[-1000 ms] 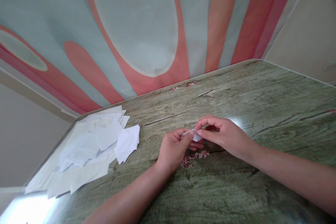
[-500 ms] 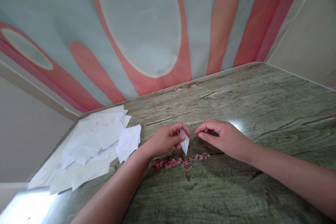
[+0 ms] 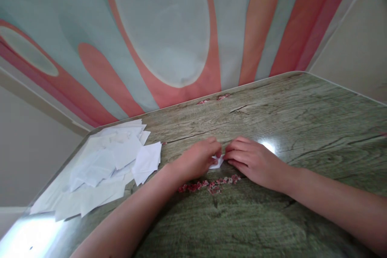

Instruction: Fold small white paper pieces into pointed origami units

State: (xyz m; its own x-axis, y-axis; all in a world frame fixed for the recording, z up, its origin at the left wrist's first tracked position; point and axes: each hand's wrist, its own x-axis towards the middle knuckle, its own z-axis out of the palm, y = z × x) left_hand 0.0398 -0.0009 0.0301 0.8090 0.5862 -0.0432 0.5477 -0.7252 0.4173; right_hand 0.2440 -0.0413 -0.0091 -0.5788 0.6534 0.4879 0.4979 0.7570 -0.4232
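Observation:
Between my two hands is a small folded white paper [image 3: 216, 163], low over the table and partly covered by fingers. My left hand [image 3: 199, 157] grips it from the left, its fingers bent over the top. From the right, my right hand [image 3: 249, 161] pinches the paper's right corner, fingertips pressed together. How the folds run under the fingers is hidden.
A wood-patterned table [image 3: 272, 217] with printed pink flowers lies under my arms. Loose white sheets [image 3: 90, 173] are heaped at the left, with a small stack of paper squares [image 3: 147, 162] at their right edge. A wall with a coloured print [image 3: 163, 28] rises behind.
My right hand has come in to the paper and closed on its corner. The folded paper has turned from pointing down to lying sideways, and my left fingers cover more of it.

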